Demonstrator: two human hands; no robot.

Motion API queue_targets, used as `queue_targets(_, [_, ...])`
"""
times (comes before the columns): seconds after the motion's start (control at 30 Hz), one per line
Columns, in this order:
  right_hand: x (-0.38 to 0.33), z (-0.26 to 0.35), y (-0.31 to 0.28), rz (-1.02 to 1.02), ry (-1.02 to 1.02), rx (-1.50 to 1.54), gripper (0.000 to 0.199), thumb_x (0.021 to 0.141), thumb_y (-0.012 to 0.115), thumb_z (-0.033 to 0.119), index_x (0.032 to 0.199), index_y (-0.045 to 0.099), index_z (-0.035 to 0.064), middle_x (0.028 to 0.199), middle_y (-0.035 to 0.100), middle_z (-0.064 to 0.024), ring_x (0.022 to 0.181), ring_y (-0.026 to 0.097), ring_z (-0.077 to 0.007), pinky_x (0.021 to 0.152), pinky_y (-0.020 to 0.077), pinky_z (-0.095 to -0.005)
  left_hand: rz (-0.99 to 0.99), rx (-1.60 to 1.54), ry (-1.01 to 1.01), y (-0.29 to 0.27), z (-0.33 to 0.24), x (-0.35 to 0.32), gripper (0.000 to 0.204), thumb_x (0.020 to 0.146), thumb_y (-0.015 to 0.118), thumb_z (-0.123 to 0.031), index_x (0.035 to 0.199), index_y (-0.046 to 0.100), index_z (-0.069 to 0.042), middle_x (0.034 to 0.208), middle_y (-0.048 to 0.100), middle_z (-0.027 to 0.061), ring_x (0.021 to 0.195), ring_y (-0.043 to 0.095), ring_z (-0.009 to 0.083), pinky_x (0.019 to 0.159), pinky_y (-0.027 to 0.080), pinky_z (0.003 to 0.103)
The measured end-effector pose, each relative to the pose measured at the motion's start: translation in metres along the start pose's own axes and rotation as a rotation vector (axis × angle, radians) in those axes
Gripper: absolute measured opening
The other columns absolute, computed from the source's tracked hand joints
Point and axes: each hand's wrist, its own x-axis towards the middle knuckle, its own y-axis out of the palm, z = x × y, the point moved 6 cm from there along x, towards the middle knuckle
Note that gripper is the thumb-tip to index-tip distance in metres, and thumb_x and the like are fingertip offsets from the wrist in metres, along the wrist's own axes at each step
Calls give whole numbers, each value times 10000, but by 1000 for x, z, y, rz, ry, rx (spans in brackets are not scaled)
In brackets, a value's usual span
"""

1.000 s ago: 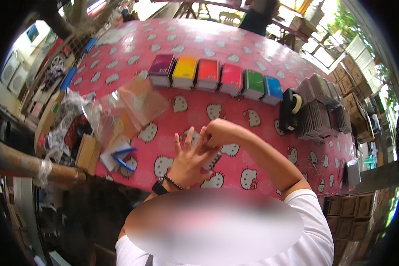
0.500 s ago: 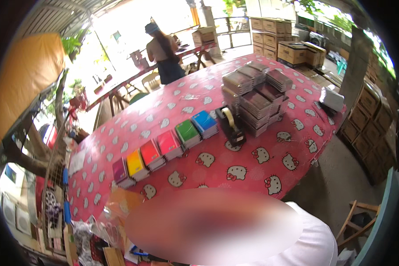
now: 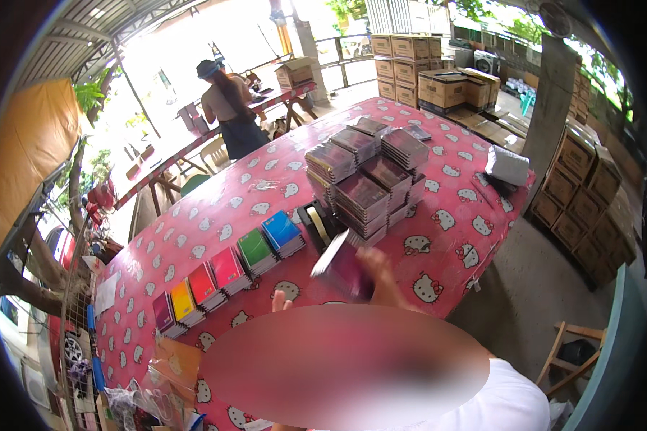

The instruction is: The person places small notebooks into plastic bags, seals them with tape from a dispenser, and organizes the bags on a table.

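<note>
My right hand [image 3: 378, 271] grips a tilted purple notebook bundle [image 3: 346, 271], its white page edges facing left. The fingers of my left hand [image 3: 282, 302] are stretched up beside it, apart from the bundle; a blurred patch hides the rest of that hand. To the left runs a diagonal row of spiral notebook stacks: purple [image 3: 164, 314], yellow [image 3: 184, 295], red [image 3: 204, 284], pink [image 3: 228, 266], green [image 3: 257, 250] and blue [image 3: 283, 231]. A black tape dispenser [image 3: 313, 224] stands between the blue stack and a large pile of dark-covered, plastic-looking notebooks [image 3: 366, 192].
The table wears a pink patterned cover [image 3: 248, 212]. A white package [image 3: 507, 165] sits at its right edge; clear plastic bags [image 3: 145, 394] lie near left. Cardboard boxes [image 3: 581, 188] are piled beyond. Another person [image 3: 226, 111] stands at a far table.
The purple notebook bundle and my right hand have come into view beside the tape dispenser. My left fingertips now show too. The whole view has shifted, so the table's things sit further left.
</note>
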Motion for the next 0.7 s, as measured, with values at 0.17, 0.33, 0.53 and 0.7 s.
queue_targets(0.17, [125, -105, -77, -221, 68, -410, 880, 574, 771, 327, 1345, 374, 175, 1357, 314, -253, 1210, 323, -433, 995, 289, -524, 59, 67, -135, -1, 14, -17, 572, 760, 689, -160, 1276, 449, -96, 1395, 331, 100, 1272, 354, 251, 999, 333, 460])
queue_targets(0.33, [189, -160, -26, -84, -9, -756, 577, 687, 678, 216, 1241, 528, 160, 1306, 450, -181, 1219, 377, -375, 1010, 304, -489, -216, 113, -255, -65, 33, -63, 481, 753, 684, -143, 1198, 512, -74, 1364, 377, 101, 1216, 421, 243, 975, 363, 431])
queue_targets(0.53, [172, -129, -24, -141, -172, -759, 376, 790, 594, 145, 1165, 589, 118, 1225, 559, -114, 1178, 463, -316, 984, 360, -407, -540, 213, -326, -142, 57, -126, 368, 763, 677, -163, 1111, 585, -81, 1217, 531, 85, 1081, 529, 182, 868, 437, 342])
queue_targets(0.7, [78, 35, 134, 318, -270, 128, 191, 761, 577, 9, 915, 669, 72, 858, 645, -98, 757, 604, -240, 672, 473, -312, -673, 283, -328, -189, 47, -171, 233, 779, 658, -134, 997, 641, -52, 966, 645, 64, 885, 602, 155, 786, 462, 297])
